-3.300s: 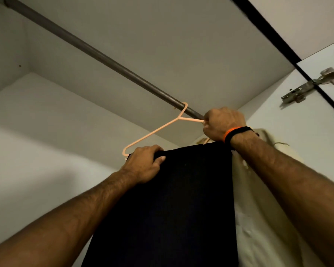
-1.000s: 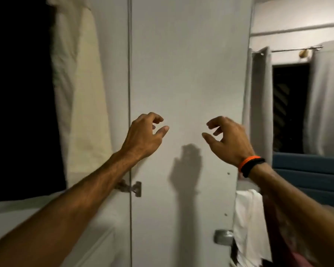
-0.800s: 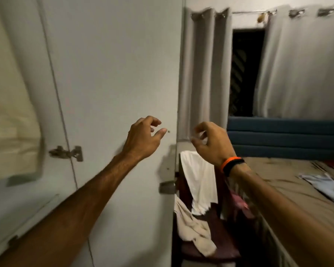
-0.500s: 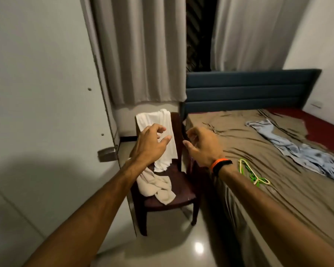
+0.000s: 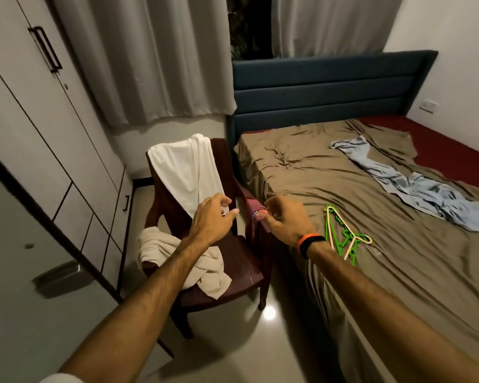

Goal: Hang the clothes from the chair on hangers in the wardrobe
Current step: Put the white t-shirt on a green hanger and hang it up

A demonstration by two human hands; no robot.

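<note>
A dark red plastic chair stands between the wardrobe and the bed. A white garment drapes over its backrest and a crumpled beige garment lies on its seat. Something pink hangs on the chair's right arm. Green and cream hangers lie on the bed near its left edge. My left hand hovers above the seat, fingers loosely curled, holding nothing. My right hand, with an orange and black wristband, floats beside the chair's right arm, also holding nothing.
White wardrobe doors run along the left, with an open door nearest me. The bed has a brown sheet, a light blue garment and a dark blue headboard. Grey curtains hang behind the chair.
I hung the black garment on the rail, let go, and turned right from the wardrobe. Chair and bed are now in front of me, and both empty hands have come down over the chair.
</note>
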